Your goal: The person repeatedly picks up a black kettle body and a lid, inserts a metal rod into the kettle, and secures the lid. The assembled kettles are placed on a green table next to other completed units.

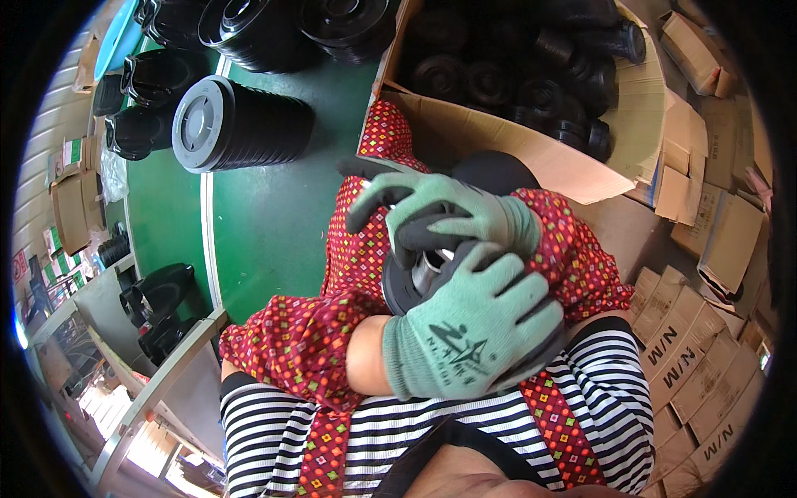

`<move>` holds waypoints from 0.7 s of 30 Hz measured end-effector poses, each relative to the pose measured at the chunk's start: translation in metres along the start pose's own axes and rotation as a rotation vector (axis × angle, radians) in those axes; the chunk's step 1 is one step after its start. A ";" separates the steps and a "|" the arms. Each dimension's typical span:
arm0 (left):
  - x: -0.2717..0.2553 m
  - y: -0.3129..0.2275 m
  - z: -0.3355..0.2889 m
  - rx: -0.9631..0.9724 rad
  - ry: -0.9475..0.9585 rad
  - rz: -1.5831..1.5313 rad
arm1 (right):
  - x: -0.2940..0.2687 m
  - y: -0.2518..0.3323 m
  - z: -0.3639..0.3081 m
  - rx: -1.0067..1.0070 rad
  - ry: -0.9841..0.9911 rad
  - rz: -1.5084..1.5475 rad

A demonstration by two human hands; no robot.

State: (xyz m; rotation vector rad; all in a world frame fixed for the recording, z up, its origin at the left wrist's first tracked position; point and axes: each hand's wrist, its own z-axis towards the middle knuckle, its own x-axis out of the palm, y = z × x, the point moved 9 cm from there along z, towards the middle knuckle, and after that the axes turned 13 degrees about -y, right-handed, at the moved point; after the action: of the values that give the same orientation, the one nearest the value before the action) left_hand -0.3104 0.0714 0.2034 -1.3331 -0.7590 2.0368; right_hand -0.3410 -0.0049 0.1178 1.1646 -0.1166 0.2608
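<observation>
Stack of black round parts [270, 124], capped with a grey disc [199, 124], is what I notice first, on the green surface [274, 249] to the left of the open cardboard box [506, 141]. Next across, before the box on its near side, a black round part [400, 286] with a shiny centre sits between the worker's two gloves. The right hand [465, 207], closer to the box, has its fingers bent narrow over that centre; the left hand [477, 324], farther from the box, lies against the part, though I can't tell how firmly, since its underside is hidden. I'd judge the step to be close two-handed handling at the middle of the part; the next move seems to call for steady support and small finger adjustments. More black parts [486, 83] fill the box, and brown cartons [697, 365] lie to its right.
</observation>
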 end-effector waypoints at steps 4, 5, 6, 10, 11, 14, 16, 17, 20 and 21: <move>-0.010 0.002 -0.012 0.049 0.120 -0.185 | 0.002 0.005 -0.002 -0.141 0.006 -0.207; -0.017 0.002 -0.012 0.090 0.105 -0.270 | -0.003 0.005 -0.004 -0.122 -0.011 -0.278; -0.025 0.004 -0.013 0.125 0.082 -0.351 | -0.008 0.005 -0.008 -0.104 -0.021 -0.345; -0.062 0.035 -0.035 0.181 0.001 -0.758 | -0.030 0.033 -0.016 -0.008 0.050 -0.741; -0.065 0.041 -0.037 0.176 -0.040 -0.821 | -0.033 0.036 -0.016 0.052 0.058 -0.783; -0.076 0.060 -0.044 0.180 -0.138 -1.026 | -0.035 0.042 -0.024 0.142 0.074 -0.925; -0.075 0.080 -0.050 0.221 -0.236 -1.239 | -0.031 0.048 -0.029 0.290 0.121 -1.060; -0.076 0.087 -0.054 0.235 -0.270 -1.311 | -0.027 0.056 -0.033 0.292 0.086 -1.134; -0.076 0.108 -0.058 0.149 -0.237 -1.504 | -0.021 0.060 -0.038 0.539 0.102 -1.196; -0.075 0.111 -0.059 0.096 -0.253 -1.506 | -0.020 0.053 -0.035 0.610 0.180 -1.185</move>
State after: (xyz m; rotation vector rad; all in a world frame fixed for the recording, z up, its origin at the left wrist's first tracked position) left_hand -0.2482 -0.0485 0.1476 -0.1470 -1.2075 0.9326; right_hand -0.3758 0.0437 0.1474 1.6055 0.8508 -0.6961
